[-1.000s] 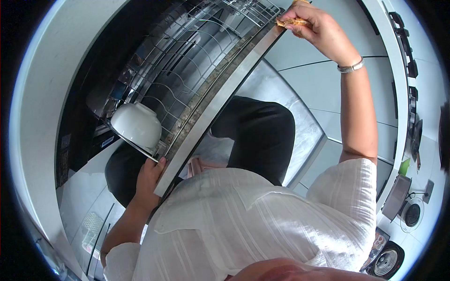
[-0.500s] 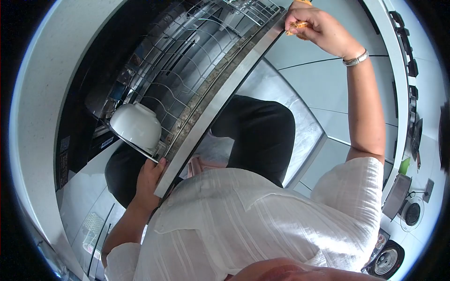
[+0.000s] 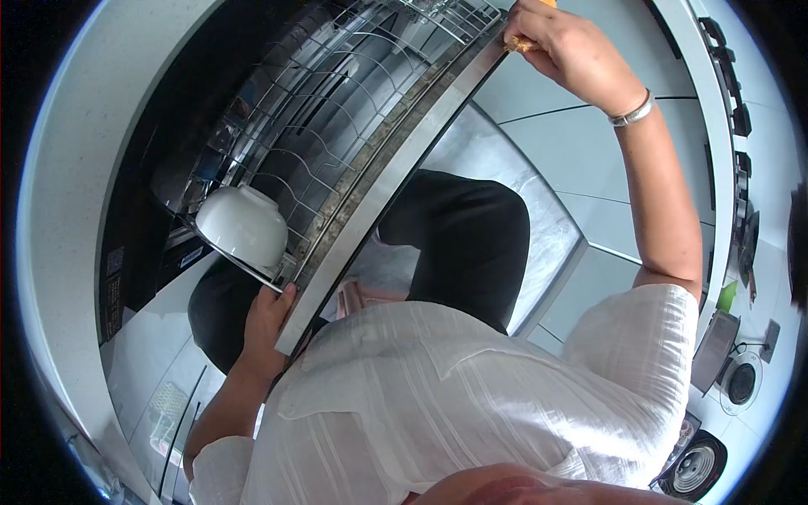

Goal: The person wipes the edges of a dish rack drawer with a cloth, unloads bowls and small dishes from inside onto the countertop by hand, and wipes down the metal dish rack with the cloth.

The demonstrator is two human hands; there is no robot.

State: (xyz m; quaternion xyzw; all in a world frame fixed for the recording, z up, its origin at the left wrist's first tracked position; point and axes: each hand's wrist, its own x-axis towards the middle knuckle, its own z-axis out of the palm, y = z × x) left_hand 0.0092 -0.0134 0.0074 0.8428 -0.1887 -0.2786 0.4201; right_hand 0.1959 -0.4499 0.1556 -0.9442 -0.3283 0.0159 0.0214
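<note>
The person's right hand (image 3: 581,63) clenches an orange cloth (image 3: 520,45) by the steel rim's (image 3: 387,195) far end
Left hand (image 3: 265,328), at the near corner below the white bowl (image 3: 242,227), is well apart; its grip is unclear

Place: kitchen
Pull-out: wire dish rack (image 3: 324,135) with a white bowl (image 3: 242,225)
Right: pale cabinets (image 3: 589,151), countertop (image 3: 705,109), stove burners (image 3: 734,76)
</note>
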